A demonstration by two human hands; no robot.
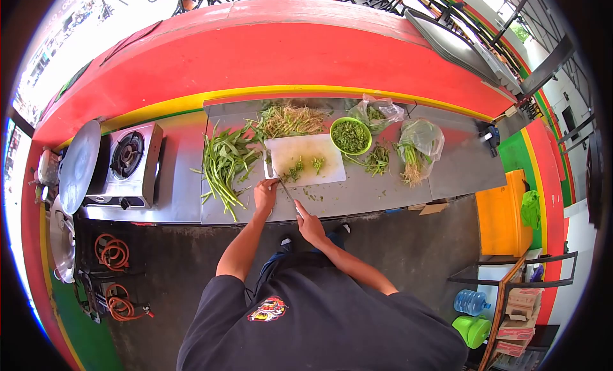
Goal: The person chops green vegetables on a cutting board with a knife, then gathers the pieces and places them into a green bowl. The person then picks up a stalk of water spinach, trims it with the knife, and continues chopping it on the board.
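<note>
My right hand (311,228) is closed around the handle of a knife (287,192), whose blade points up and left. At the blade's tip, by the lower left corner of a white cutting board (333,173), is my left hand (265,196) with its fingers drawn together; what they pinch is too small to make out. Small heaps of chopped green herbs (294,170) lie on the board. A lime-green bowl (332,141) filled with chopped greens stands at the board's upper right corner. Long-stemmed leafy greens (227,160) are spread to the left.
Behind the board lies a heap of rooted stems (292,121). Plastic bags (429,138) with greens and a loose herb bunch (377,160) are to the right. A gas stove (131,157) and a large round pan (80,163) stand left. A red wall (268,58) rises behind the counter.
</note>
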